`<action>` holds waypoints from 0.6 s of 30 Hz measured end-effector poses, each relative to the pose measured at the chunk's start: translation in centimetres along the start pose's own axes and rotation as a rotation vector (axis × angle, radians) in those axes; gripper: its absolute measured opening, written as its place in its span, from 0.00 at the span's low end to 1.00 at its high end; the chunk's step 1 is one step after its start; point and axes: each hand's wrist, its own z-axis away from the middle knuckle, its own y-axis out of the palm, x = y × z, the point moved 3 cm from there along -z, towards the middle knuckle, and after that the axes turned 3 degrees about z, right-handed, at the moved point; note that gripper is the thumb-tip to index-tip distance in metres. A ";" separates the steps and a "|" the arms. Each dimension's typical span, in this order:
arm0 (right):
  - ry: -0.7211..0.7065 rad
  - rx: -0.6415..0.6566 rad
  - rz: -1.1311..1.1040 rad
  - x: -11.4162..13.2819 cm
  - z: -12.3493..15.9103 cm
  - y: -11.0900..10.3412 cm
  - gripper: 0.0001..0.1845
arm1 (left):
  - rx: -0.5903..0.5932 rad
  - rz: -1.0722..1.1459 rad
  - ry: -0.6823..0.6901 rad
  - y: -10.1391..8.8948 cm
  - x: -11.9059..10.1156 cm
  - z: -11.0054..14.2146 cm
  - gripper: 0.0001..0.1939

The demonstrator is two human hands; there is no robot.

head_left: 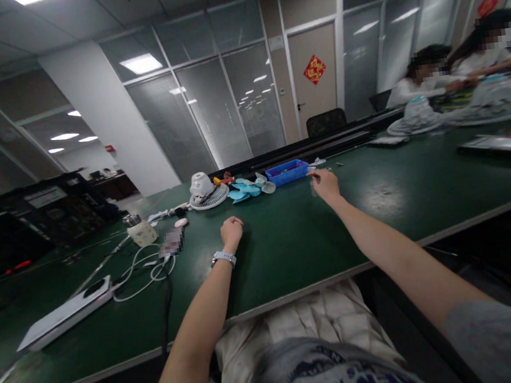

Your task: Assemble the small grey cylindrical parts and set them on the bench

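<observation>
My left hand (232, 232), with a pale watch (223, 258) on its wrist, rests on the green table with its fingers curled in; nothing shows in it. My right hand (326, 184) is pinched at the front right corner of a blue plastic tray (287, 174). Something small and clear seems to be under its fingers, too blurred to name. Small parts lie inside the tray. Left of it are light blue fan blades (243, 190) and a white fan head (202, 185) set on its round grille (210, 199).
On the left lie a white box-like device (68, 311), white cables (131, 276) and a cream bottle (140, 230). Two people work at the right end beside more fan parts (417, 116). The green table's (284, 243) front edge runs close to my body.
</observation>
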 end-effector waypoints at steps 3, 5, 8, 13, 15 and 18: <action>0.034 0.034 -0.001 -0.2 0.0 0.2 0.19 | 0.000 0.000 0.004 0.0 0.0 0.0 0.14; 0.049 0.042 -0.004 -0.4 -0.1 0.4 0.19 | 0.004 -0.006 0.005 0.0 0.1 0.0 0.14; 0.063 0.046 -0.006 -0.6 -0.1 0.6 0.18 | 0.005 -0.022 0.012 0.1 0.1 -0.1 0.14; 0.089 0.044 0.052 -0.4 0.0 0.3 0.16 | 0.007 -0.025 0.014 0.2 0.2 -0.2 0.13; 0.075 0.042 0.063 -0.3 0.1 0.3 0.15 | 0.007 -0.021 0.012 0.2 0.2 -0.2 0.13; 0.083 0.046 0.062 -0.4 0.2 0.6 0.14 | 0.010 -0.018 0.005 0.2 0.2 -0.2 0.13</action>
